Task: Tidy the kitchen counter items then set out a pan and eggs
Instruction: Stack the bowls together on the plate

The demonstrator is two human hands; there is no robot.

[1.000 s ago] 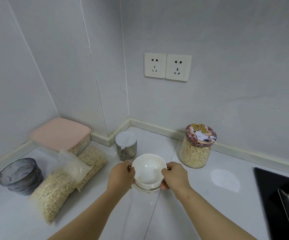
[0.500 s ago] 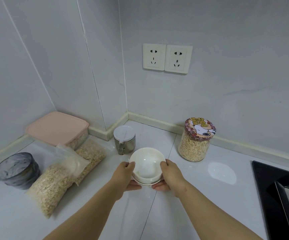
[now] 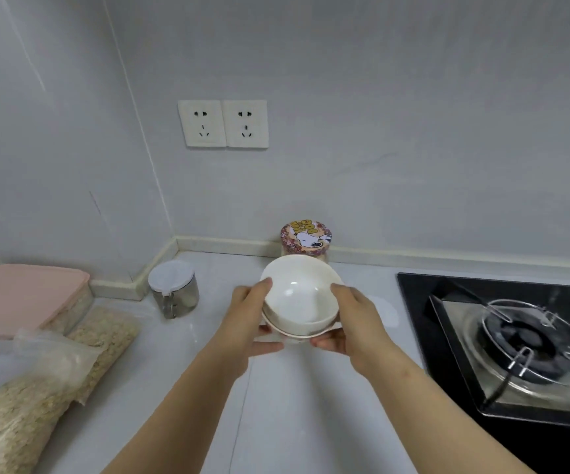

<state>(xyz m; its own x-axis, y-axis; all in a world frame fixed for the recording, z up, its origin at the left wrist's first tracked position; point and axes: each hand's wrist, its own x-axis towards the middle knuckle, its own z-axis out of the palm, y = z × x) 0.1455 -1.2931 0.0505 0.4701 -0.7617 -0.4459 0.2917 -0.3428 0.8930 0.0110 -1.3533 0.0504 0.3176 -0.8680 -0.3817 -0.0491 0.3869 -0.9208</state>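
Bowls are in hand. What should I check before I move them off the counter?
1. Left hand grips bowls, thumb on rim, fingers under: ok.
2. Right hand grips the same way: ok.
3. Bowls nested, top one empty: ok.
4. Gap between bowls and jar behind: cannot tell, they overlap in view.
5. Burner has nothing on it: ok.
6. Place to put the bowls: cannot tell, none in view.

Both hands, left and right, grip stacked white bowls above the counter. A lidded oat jar (cartoon-dog lid) stands behind them.
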